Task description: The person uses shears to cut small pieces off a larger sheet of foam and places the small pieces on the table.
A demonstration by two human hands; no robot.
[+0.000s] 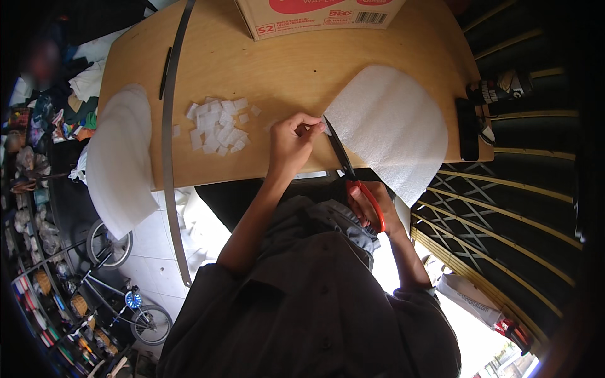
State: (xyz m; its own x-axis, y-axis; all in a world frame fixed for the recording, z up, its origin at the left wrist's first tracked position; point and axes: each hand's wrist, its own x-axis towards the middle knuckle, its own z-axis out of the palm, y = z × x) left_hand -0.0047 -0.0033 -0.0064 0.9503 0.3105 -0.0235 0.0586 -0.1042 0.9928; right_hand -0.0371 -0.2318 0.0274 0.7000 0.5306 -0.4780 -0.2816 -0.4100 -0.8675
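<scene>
My left hand [293, 142] is closed in a pinch over the table, its fingertips on a small bit of white foam [326, 126]. Whether that bit is still joined to the large white foam sheet [397, 120] beside it, I cannot tell. Scissors with red handles [377, 206] and dark blades are gripped in my right hand [364, 203], near the table's front edge. Their blades point up and left, the tips close to my left fingertips and the sheet's left corner. To the left of my left hand lies a loose pile of small white foam squares [217, 126].
A cardboard box [321, 19] stands at the back of the wooden table [283, 69]. Another foam sheet [120, 151] hangs over the left edge. A long dark strap [169, 126] crosses the left side. A bicycle [120, 286] is on the floor, and a folding gate [504, 189] is at right.
</scene>
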